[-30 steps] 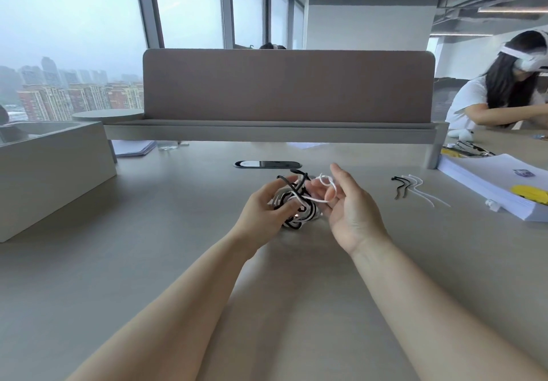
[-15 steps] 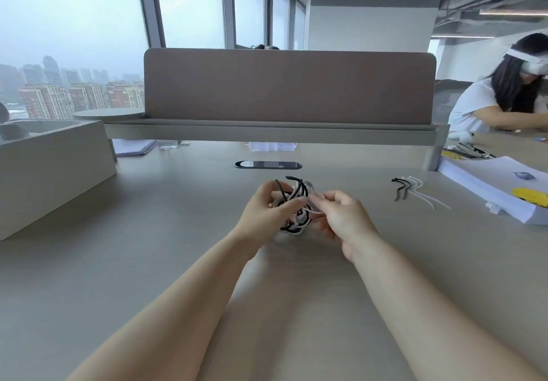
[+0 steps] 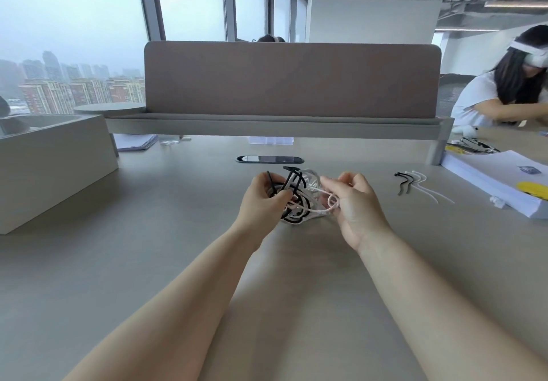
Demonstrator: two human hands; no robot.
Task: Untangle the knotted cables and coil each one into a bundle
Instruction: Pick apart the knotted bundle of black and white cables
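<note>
So half a second earlier both hands were bunched right up against the knot (image 3: 294,218). By this frame the right hand (image 3: 357,207) had drifted out sideways and dragged a bit of white cable (image 3: 318,211) with it. A small loop sat right at its pinching fingertips, and a short strand ran from there back into the clump.

The left hand (image 3: 260,200) was curled round the other side of the knot, thumb pressed on the black cable (image 3: 293,178), holding the whole thing just above the desk (image 3: 148,262).

My read: the white one was starting to come free, but most of the mess between the two grips was still wound tight. No coiling was anywhere near yet.

Both cables looked thin, round and floppy. The black one seemed smooth and stood up in springy arcs above the left grip, while the white one looked softer and kinked. Some black and white ties (image 3: 415,184) lay well off to the outside of the right grip.
</note>
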